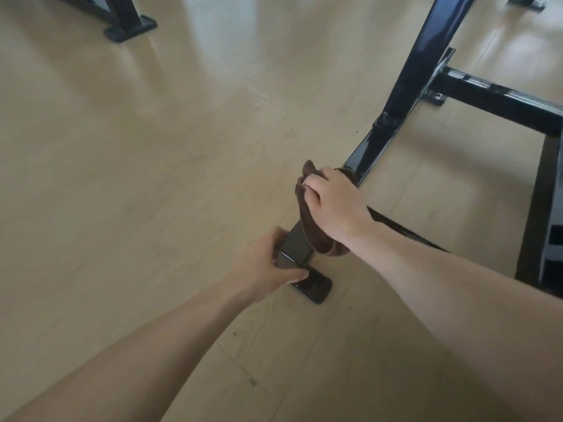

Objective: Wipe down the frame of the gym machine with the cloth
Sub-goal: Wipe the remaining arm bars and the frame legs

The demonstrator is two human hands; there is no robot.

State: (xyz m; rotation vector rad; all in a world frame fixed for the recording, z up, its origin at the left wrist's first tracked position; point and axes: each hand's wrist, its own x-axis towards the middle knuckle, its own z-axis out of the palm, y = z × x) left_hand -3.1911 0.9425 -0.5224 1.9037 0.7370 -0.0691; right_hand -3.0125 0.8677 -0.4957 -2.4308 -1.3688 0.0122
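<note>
Head view: black frame (pixel 422 60) bar low on wood floor (pixel 122 178). Right hand (pixel 333 202) presses brown cloth (pixel 307 229) on the bar, fingers curled over it. Left hand (pixel 268 264) grips the bar's end by the foot cap (pixel 315 284).

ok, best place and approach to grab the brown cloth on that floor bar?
Probably from above, at the cloth where it drapes over the top of the black floor bar: the bar backs it there, so a palm can press down with fingers curling over the edge, as the right hand does. Its hanging folds look loose.
</note>
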